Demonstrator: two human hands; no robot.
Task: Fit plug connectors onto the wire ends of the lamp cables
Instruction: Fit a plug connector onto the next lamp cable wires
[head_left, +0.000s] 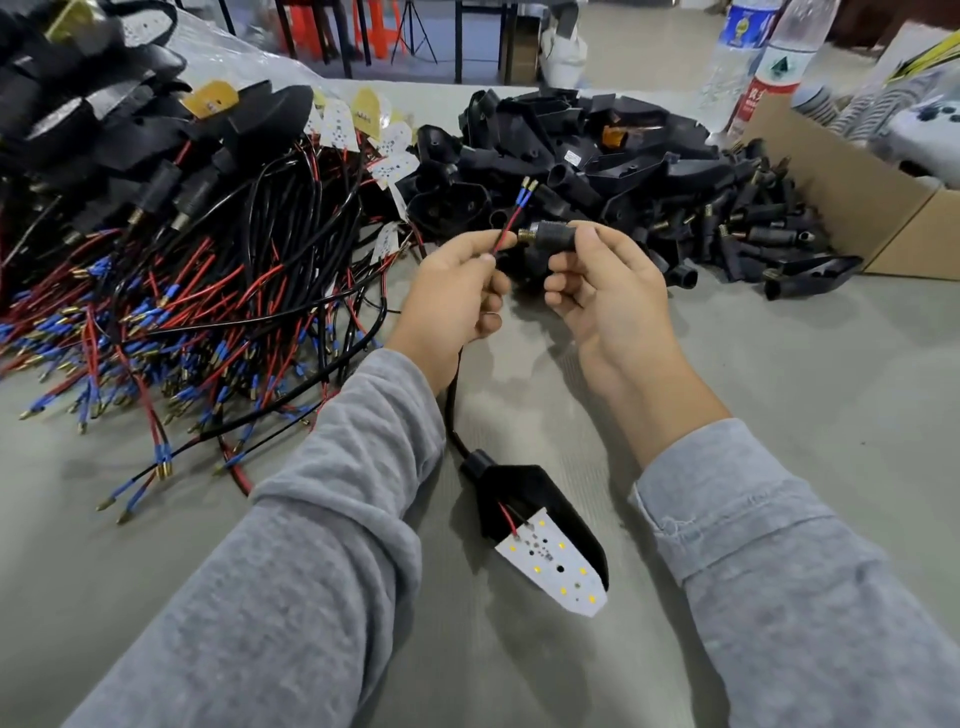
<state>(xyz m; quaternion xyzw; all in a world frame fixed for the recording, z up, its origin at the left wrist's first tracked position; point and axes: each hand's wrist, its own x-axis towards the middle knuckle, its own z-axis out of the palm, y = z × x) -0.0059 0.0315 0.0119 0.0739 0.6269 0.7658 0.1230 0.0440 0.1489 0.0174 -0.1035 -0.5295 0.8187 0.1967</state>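
Observation:
My left hand (460, 288) pinches a lamp cable's red and black wire pair (511, 223), whose blue-sleeved brass tips point up and away. My right hand (605, 283) grips a black plug connector (553, 235) with a brass threaded end facing left, right beside the wires. The cable (451, 402) runs down under my left wrist to a black lamp housing (524, 499) with a white LED board (553, 564) lying on the table between my forearms.
A tangle of lamp cables (208, 306) with red wires and blue tips covers the left side. Black housings (582, 150) and plug connectors (753, 228) are piled behind my hands. A cardboard box (852, 192) and water bottles (769, 67) stand at the back right.

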